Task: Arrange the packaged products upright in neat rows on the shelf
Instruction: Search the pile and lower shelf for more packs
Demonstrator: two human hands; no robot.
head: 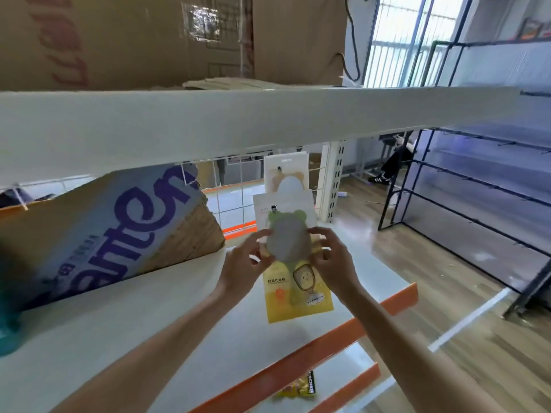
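Observation:
I hold a flat packaged hand mirror [288, 242] with green bear ears and a grey round face upright over the white shelf [179, 323]. My left hand [244, 263] pinches its left edge and my right hand [331, 257] pinches its right edge. A yellow package [298, 296] with a mirror picture lies flat on the shelf under my hands. Behind stands a white package with an orange bear mirror [285, 174], upright against the wire grid back.
A large cardboard box [98, 234] with purple lettering leans on the shelf at left. The upper shelf board [238, 120] carries brown cartons [149, 40]. A yellow packet [298, 389] lies on a lower shelf. Black wire racks [462, 189] stand right on the wooden floor.

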